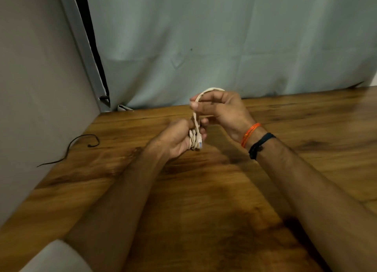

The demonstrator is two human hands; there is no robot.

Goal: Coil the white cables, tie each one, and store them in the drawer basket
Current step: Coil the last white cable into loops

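1. The cable (196,128) is white, bundled into a small tight coil held above the surface (204,190).
2. One strand rises from the coil and arches in a loop to the right.
3. A plug end with a bluish tip hangs at the coil's lower right.

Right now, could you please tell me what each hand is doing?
Left hand: grips the coiled white cable.
Right hand: pinches the cable's loose end.
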